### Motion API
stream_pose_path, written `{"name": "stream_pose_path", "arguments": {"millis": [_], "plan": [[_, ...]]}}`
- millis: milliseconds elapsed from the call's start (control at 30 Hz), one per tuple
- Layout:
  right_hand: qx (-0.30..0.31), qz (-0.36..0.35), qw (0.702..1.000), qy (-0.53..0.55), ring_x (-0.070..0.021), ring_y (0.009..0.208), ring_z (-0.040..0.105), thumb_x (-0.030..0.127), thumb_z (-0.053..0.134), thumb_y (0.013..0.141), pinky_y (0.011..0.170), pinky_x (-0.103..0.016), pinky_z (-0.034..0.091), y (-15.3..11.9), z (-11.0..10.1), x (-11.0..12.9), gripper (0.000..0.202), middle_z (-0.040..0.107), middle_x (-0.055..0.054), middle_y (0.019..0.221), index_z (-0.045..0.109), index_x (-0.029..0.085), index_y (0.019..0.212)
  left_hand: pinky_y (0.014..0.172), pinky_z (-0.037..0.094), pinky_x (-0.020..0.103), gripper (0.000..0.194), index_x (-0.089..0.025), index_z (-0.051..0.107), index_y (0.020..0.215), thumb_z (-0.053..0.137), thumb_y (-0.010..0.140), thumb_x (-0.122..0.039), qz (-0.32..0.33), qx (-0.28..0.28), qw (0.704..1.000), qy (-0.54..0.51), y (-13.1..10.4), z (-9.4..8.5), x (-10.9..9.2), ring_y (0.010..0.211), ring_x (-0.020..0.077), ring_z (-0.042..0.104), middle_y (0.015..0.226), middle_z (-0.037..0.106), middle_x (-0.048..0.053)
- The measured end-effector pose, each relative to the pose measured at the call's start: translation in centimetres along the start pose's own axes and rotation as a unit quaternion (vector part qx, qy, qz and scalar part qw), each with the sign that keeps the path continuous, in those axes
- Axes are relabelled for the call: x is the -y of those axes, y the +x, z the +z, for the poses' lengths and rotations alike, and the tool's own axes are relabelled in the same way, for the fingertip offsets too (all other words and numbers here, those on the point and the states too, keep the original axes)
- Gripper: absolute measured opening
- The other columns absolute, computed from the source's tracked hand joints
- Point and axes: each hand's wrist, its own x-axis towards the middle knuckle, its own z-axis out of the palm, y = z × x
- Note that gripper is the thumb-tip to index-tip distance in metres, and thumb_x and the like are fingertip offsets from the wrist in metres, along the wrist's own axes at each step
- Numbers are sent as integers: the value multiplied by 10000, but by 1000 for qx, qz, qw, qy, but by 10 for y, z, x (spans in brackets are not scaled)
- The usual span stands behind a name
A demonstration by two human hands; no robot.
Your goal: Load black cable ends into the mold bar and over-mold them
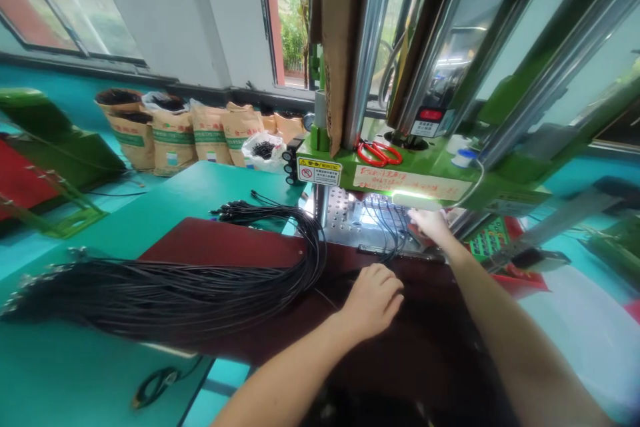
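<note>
My left hand (376, 299) is over the dark red board, its fingers curled round the near end of a few thin black cables (393, 230). Those cables run back from it onto a lit metal plate (345, 213) under the green press head (425, 170). To the right, my right hand (431, 225) reaches in below the press head, at the right side of the plate. Its fingers are drawn together, and what they hold, if anything, is hidden. Left of my hands, a thick bundle of black cables (200, 290) lies bent across the board, metal connectors at its far left end.
Red-handled scissors (379, 153) and a blue-and-white spool (465, 158) sit on the press head, between shiny upright columns (373, 47). A coiled cable (156, 387) lies on the green table (65, 373). Paper sacks (173, 137) line the wall. A green parts tray (490, 238) stands right.
</note>
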Motion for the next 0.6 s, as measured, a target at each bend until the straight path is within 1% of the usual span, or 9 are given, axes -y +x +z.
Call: {"name": "stream_pose_path", "arguments": {"millis": [100,167,267,367,433,533,600], "plan": [[39,5,999,-5,-163,675,609,313,523,819,671,-293,468,-4,9,4,264,668,-30,725,647,143,977,800,382,330,148,-182,566,920,454,838,-234,4,3,1000,0,-1,0,0,934,181,465,938,588,40],[48,7,999,-7,-188,688,617,269,498,795,675,-286,455,-4,13,9,313,680,-38,686,649,138,1036,794,382,329,148,-181,566,917,450,840,-232,-2,2,1000,3,-1,-1,2,926,182,465,935,588,42],[47,17,999,-12,-218,774,622,217,457,768,712,-296,447,-4,17,13,384,696,-74,769,632,109,1093,798,381,322,143,-182,564,915,452,840,-229,-9,1,1000,9,-2,-2,3,921,175,463,932,590,39],[45,19,999,-17,-225,845,614,201,439,758,752,-299,440,-3,17,12,410,695,-85,875,624,113,1114,812,377,319,134,-184,562,915,461,836,-226,-2,7,1000,10,-1,-3,2,926,170,459,928,592,33],[49,16,998,-20,-217,826,617,189,438,759,747,-292,442,-3,18,10,417,696,-74,846,615,117,1129,816,375,320,132,-183,561,913,463,835,-224,1,12,1000,10,-1,-2,1,929,170,459,926,592,31],[55,5,998,-29,-199,792,616,194,462,784,747,-291,444,-1,18,7,375,688,-59,790,607,116,1122,805,376,315,127,-182,561,907,466,834,-222,-1,15,1000,10,-1,-1,1,928,169,460,924,593,30],[51,-2,998,-37,-182,817,606,250,479,834,776,-323,446,1,18,7,308,670,-58,869,597,131,1092,796,377,310,121,-180,563,898,471,831,-220,-4,17,1000,11,-1,-1,2,923,167,460,922,592,28]]}}
